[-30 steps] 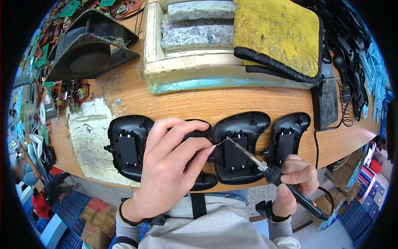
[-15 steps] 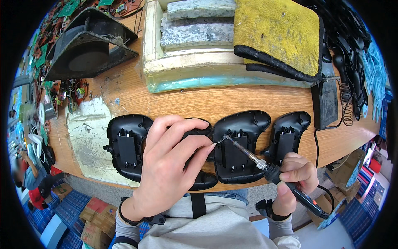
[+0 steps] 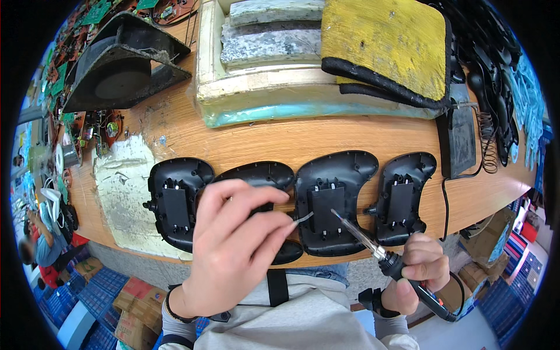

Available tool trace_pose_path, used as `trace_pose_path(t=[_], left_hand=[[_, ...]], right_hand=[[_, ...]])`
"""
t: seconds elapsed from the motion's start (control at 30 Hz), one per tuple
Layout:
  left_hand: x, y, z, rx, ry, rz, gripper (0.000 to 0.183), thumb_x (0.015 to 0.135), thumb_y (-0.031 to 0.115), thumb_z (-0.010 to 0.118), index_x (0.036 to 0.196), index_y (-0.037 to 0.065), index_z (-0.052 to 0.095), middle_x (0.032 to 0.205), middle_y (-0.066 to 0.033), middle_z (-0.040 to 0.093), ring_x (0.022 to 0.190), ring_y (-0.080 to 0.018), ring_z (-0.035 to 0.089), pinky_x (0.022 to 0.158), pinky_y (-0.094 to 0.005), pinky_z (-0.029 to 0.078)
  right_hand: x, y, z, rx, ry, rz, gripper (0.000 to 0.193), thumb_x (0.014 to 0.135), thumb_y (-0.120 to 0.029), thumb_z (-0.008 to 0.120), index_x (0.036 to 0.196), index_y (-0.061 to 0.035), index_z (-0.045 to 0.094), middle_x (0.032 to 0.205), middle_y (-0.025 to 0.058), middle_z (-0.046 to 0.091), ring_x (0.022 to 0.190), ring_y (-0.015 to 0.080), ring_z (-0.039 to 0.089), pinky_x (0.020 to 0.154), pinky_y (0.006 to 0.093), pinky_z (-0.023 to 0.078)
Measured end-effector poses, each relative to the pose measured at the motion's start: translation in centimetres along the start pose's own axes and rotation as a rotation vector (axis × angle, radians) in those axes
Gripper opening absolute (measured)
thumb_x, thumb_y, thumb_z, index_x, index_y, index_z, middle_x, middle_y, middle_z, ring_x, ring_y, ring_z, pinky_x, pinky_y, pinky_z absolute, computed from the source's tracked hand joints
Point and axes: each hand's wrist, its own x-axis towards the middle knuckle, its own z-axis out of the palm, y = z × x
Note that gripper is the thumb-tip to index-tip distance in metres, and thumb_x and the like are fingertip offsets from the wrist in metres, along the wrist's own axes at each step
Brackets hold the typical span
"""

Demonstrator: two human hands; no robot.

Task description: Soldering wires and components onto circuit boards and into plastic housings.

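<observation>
My left hand (image 3: 236, 239) pinches a short length of thin silvery solder wire (image 3: 304, 219) between thumb and forefinger. The wire's end lies over the left edge of a black plastic gamepad shell (image 3: 364, 169). In my right hand (image 3: 424, 262) is a soldering iron (image 3: 392, 265) with a dark handle. Its tip appears over the shell's flat battery box (image 3: 328, 210), apart from the wire. Small metal contacts show at the box's upper and lower ends. Another shell (image 3: 256, 172) is largely hidden under my left hand. Further shells lie at the left (image 3: 176, 209) and right (image 3: 401, 201).
A pale wooden-framed box (image 3: 262, 86) with grey blocks stands behind, a yellow cloth (image 3: 388, 49) over its right part. Left of it sits a dark fan-like housing (image 3: 125, 76). An iron stand with a coil (image 3: 485, 140) and a black cord are at the right.
The iron's tip has left the shell's upper contacts and shifted down and right. My left hand has dropped slightly, taking the wire away from the contacts.
</observation>
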Motion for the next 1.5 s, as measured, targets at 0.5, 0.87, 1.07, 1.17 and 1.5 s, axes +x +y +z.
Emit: trace_pose_path(t=[0.5, 0.87, 1.07, 1.17, 1.5], left_hand=[[-0.8, 1.4, 2.6, -0.022, -0.123, 0.097, 0.017, 0.060, 0.001, 0.073, 0.074, 0.004, 0.064, 0.097, -0.0037, 0.063, 0.089, -0.0253, 0.050, 0.076, -0.0337, 0.042], [-0.8, 1.4, 2.6, -0.018, -0.126, 0.094, 0.016, 0.060, 0.001, 0.073, 0.073, 0.004, 0.064, 0.097, -0.0031, 0.062, 0.092, -0.0255, 0.049, 0.077, -0.0342, 0.042], [-0.7, 1.3, 2.7, 0.003, -0.137, 0.102, 0.016, 0.060, 0.002, 0.073, 0.073, 0.004, 0.064, 0.098, -0.0032, 0.061, 0.092, -0.0254, 0.049, 0.077, -0.0345, 0.042], [-0.8, 1.4, 2.8, 0.004, -0.134, 0.100, 0.016, 0.060, 0.002, 0.073, 0.073, 0.004, 0.065, 0.097, -0.0033, 0.061, 0.091, -0.0254, 0.049, 0.077, -0.0347, 0.042], [-0.8, 1.6, 1.9, -0.040, -0.111, 0.055, 0.016, 0.064, -0.001, 0.072, 0.078, 0.001, 0.063, 0.093, -0.0065, 0.058, 0.075, -0.0199, 0.054, 0.063, -0.0302, 0.044]], right_hand=[[-3.8, -0.4, -1.8, 0.002, 0.000, 0.052, 0.020, 0.065, -0.015, 0.065, 0.071, -0.0017, 0.051, 0.048, 0.0072, 0.048, 0.033, 0.0154, 0.035, 0.036, 0.0281, 0.025], [-3.7, -0.2, -1.6, -0.001, 0.009, 0.050, 0.020, 0.065, -0.016, 0.066, 0.069, -0.0017, 0.052, 0.049, 0.0071, 0.049, 0.033, 0.0159, 0.037, 0.036, 0.0280, 0.027], [-3.7, -0.1, -1.5, -0.004, 0.014, 0.037, 0.020, 0.065, -0.016, 0.065, 0.069, -0.0017, 0.052, 0.048, 0.0067, 0.049, 0.032, 0.0155, 0.037, 0.036, 0.0275, 0.027], [-3.5, -0.1, -1.3, 0.005, 0.004, 0.019, 0.019, 0.064, -0.015, 0.066, 0.068, -0.0018, 0.052, 0.047, 0.0062, 0.048, 0.032, 0.0149, 0.036, 0.035, 0.0269, 0.026], [-3.2, 0.1, -2.2, 0.013, -0.078, -0.105, 0.018, 0.063, -0.014, 0.064, 0.069, -0.0026, 0.052, 0.046, 0.0046, 0.045, 0.031, 0.0123, 0.033, 0.034, 0.0261, 0.020]])
